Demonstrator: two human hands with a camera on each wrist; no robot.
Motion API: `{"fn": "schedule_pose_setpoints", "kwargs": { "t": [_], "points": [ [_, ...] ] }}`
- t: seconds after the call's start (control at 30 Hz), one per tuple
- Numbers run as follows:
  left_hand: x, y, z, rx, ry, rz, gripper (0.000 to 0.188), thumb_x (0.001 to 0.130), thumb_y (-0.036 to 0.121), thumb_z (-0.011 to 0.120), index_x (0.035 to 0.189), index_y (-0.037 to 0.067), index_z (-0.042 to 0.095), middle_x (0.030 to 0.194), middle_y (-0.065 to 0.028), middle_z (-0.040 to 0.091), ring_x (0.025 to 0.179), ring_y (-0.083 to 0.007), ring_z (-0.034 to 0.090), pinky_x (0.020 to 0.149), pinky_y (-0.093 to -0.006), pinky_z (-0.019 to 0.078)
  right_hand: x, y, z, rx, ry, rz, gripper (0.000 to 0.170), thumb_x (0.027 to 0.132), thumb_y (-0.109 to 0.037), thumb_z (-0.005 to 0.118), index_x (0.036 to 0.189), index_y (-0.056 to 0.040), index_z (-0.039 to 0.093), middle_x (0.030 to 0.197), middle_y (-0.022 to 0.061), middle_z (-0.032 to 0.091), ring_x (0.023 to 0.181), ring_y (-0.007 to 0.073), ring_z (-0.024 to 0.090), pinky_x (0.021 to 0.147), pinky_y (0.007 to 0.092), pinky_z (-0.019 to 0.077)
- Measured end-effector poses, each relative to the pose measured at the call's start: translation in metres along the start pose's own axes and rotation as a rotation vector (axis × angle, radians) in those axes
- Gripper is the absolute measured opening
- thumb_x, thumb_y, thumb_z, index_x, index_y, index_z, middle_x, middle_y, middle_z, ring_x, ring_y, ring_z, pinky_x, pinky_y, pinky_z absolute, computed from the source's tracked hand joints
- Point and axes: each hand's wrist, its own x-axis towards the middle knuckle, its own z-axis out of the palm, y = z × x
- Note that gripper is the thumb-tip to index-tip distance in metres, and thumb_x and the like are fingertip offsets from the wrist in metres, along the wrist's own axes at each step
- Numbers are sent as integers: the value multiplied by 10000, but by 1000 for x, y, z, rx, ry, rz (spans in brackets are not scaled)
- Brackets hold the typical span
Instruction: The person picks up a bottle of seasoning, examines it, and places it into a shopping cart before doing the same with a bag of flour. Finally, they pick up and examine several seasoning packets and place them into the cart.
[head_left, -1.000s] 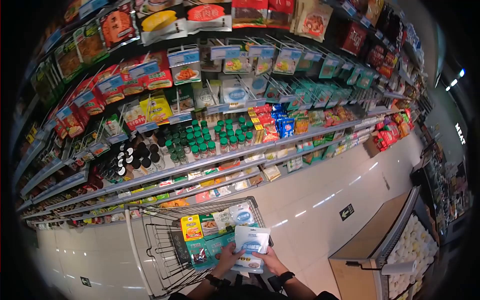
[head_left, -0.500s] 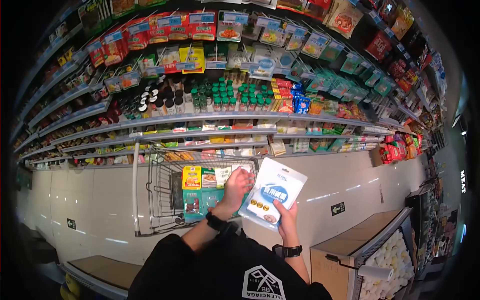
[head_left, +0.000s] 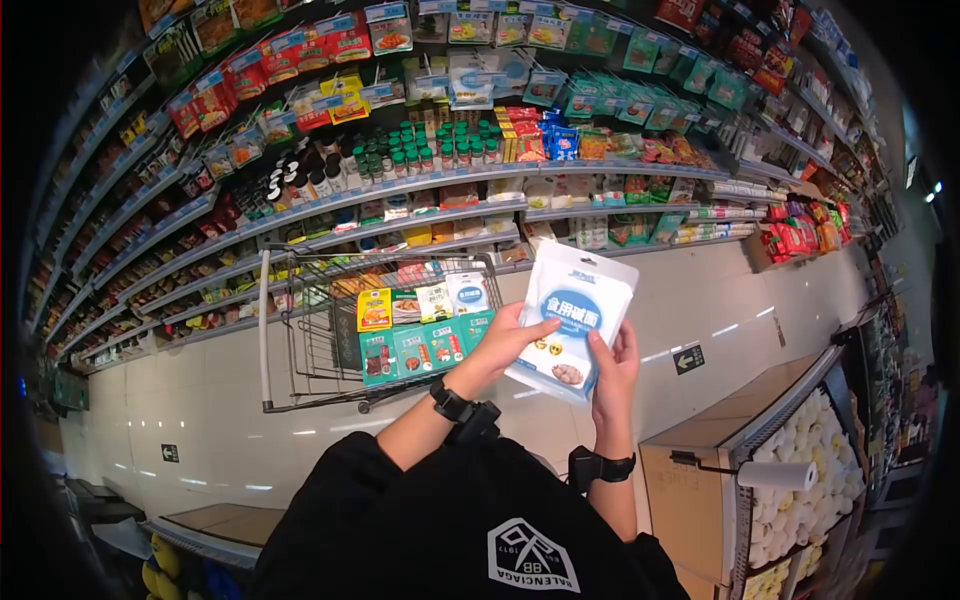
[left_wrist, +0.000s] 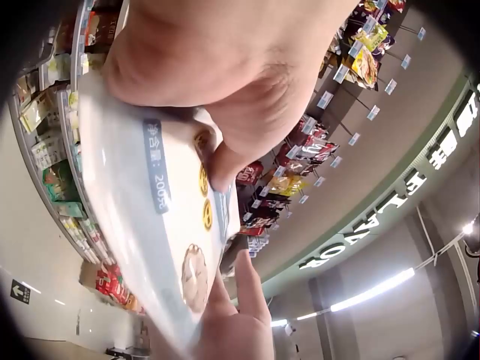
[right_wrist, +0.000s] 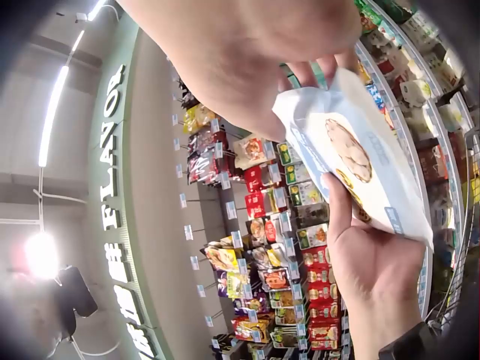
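Observation:
A white and blue packet (head_left: 585, 300) is held up between both hands, to the right of the shopping cart (head_left: 266, 330). The left hand (head_left: 503, 340) grips its left edge, thumb across the front. On the packet's lower right, the right hand (head_left: 613, 375) pinches with the thumb in front and fingers mostly behind. In the left wrist view the left hand (left_wrist: 225, 67) is close up over the packet (left_wrist: 161, 195). The right wrist view shows the left hand (right_wrist: 375, 262) with its thumb on the packet (right_wrist: 360, 150), and the right hand (right_wrist: 262, 52) at the other edge.
Inside the cart lie a yellow packet (head_left: 374, 309), teal packets (head_left: 411, 350) and another white and blue packet (head_left: 466, 293). Stocked shelves (head_left: 430, 182) curve behind it. A wooden stand (head_left: 685, 500) with white items is at the lower right.
The left hand has come back from over the cart and taken hold of the packet's left edge. The packet has moved up and to the right, held by both hands.

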Motion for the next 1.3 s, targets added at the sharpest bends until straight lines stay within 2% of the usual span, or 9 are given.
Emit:
{"fn": "schedule_pose_setpoints", "kwargs": {
  "t": [0.17,0.33,0.47,0.77,0.9,1.0,1.07,1.23,1.3],
  "points": [
    [1,-1,35,-326,243,225,339,966,148,684,1261,25,570,1231,-78,661,1097,-151,640,942,-310,513,-36,33,-50,-9,346,-289,432,1002,-179,595,1373,-3,461,1185,129,629,998,142,602,870,274,472],
    [10,5,70,-408,260,398,398,969,144,682,1318,19,539,1264,-53,644,1138,-145,609,984,-308,469,-90,20,-47,-8,-666,246,298,984,-156,642,1214,25,585,970,61,683,859,120,639,815,279,519],
    [16,5,108,-358,264,507,391,969,160,690,1300,15,539,1258,-62,639,1120,-136,602,978,-294,460,-111,10,-48,203,-627,303,385,867,-48,780,1183,28,574,991,54,691,842,88,667,761,242,558],
    [31,-19,213,92,330,824,374,949,215,729,1217,-7,589,1172,-69,662,1050,-125,602,942,-293,467,-126,-21,-109,287,-398,161,346,865,-80,793,1124,26,590,889,41,695,763,72,661,693,226,549],
    [32,-42,265,-88,127,602,360,962,164,706,1251,1,567,1188,-69,656,1056,-126,605,945,-290,471,-104,-8,-167,10,-360,-50,385,976,-316,662,1179,11,656,884,36,701,765,59,602,697,250,500],
    [33,-68,290,-56,9,398,349,961,149,704,1247,5,566,1181,-72,667,1049,-126,622,935,-289,485,-88,-6,-216,152,-133,-67,477,1012,-361,572,1292,24,597,1063,95,698,841,107,646,732,260,517],
    [37,-85,307,-34,-73,276,348,957,148,709,1241,5,569,1179,-73,670,1040,-126,630,927,-286,491,-75,-10,-251,306,281,-294,598,1035,-414,465,1428,36,471,1251,131,631,897,182,677,790,294,544],
    [60,-137,353,252,-373,-7,355,943,124,716,1237,-11,572,1176,-81,678,1025,-136,652,891,-290,526,-41,-39,-347,79,456,-330,516,1009,-321,581,1390,18,498,1265,118,622,1003,159,650,872,304,521],
    [73,-155,380,193,-487,-113,365,948,122,704,1255,-13,560,1192,-91,671,1047,-148,654,909,-305,533,-33,-59,-384,23,385,-32,459,938,-168,711,1323,35,564,1211,109,660,1050,153,638,932,298,499]
  ]
}}
